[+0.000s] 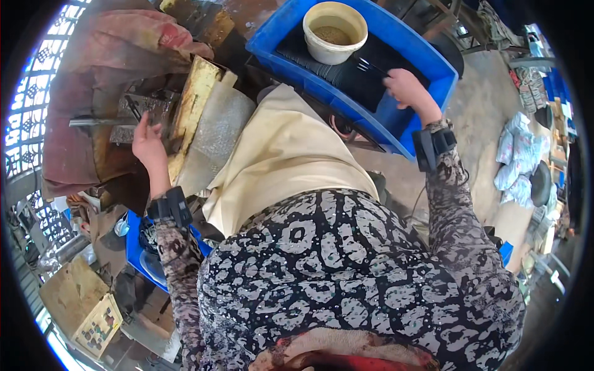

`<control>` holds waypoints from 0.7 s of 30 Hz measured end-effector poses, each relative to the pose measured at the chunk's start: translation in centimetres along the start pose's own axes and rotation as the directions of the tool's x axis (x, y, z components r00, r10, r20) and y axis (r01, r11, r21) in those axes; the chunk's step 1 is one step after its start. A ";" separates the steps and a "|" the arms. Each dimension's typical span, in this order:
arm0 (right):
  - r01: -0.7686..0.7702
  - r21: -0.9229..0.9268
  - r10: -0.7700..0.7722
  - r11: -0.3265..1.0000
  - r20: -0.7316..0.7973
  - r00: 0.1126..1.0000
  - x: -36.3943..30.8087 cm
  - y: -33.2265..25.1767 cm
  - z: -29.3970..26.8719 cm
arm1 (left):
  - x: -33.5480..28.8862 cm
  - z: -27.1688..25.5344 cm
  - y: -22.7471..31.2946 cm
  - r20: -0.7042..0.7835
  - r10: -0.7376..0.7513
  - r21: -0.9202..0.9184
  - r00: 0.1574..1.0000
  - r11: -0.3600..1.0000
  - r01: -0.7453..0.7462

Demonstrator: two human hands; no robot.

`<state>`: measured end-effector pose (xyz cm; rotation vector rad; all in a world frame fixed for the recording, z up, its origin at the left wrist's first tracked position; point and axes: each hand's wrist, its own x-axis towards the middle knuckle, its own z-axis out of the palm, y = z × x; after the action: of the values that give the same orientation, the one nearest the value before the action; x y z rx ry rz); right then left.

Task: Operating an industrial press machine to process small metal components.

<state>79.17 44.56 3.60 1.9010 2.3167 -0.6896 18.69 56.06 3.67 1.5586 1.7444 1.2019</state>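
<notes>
My left hand [148, 143] is out to the left, its fingers pinched on a slim dark piece [133, 107] above a metal fixture [148, 104] with a grey bar. The kind of piece is too small to tell. Over the blue bin [281, 67] on the right, my right hand [408, 91] is closed around several thin dark rods with bright tips [366, 65]. Its fingertips are partly hidden. Rows of thin dark pieces [312, 69] lie in the bin. A cream bucket [335, 54] with brownish grains in it also stands there.
Reddish cloth [124, 49] drapes the bench at the left. A worn yellow block [192, 102] and bubble wrap [218, 133] lie beside a cream apron [291, 145] over my lap. A second blue bin [133, 244] is at lower left; wrapped bundles [520, 154] lie far right.
</notes>
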 end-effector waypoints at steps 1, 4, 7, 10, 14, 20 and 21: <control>-0.169 -0.057 0.169 0.984 -0.012 0.986 -0.5 2.9 2.3 | 0.1 0.2 -1.4 0.005 -0.010 -0.002 1.000 1.000 0.010; -0.671 0.153 0.615 0.726 0.294 0.732 -0.8 3.3 4.3 | 0.1 0.4 -3.3 -0.033 -0.049 0.091 0.998 0.994 0.052; -0.684 0.106 0.636 0.722 0.287 0.716 -1.3 2.6 4.5 | -0.1 0.3 -2.8 -0.057 -0.140 0.111 0.989 0.983 0.145; -0.486 0.041 0.461 0.873 0.257 0.849 -2.5 7.5 9.8 | 0.4 0.7 -3.4 -0.022 -0.142 0.167 0.990 0.975 0.144; -0.172 -0.164 0.209 0.971 0.240 0.948 -1.9 8.6 8.3 | 0.4 0.9 -3.6 0.004 -0.144 0.185 0.990 0.973 0.141; -0.324 -0.311 0.321 0.893 -0.064 0.945 2.5 1.5 -7.3 | -0.5 0.1 -1.7 -0.015 -0.202 0.236 0.979 0.951 0.200; -0.275 -0.242 0.238 0.930 -0.171 0.956 3.7 -0.5 -9.4 | -0.6 0.0 -1.7 -0.015 -0.176 0.265 0.984 0.948 0.174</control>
<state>79.97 51.43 10.95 2.1251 2.0469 -0.2147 17.96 55.51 2.12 1.5110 2.0588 0.9026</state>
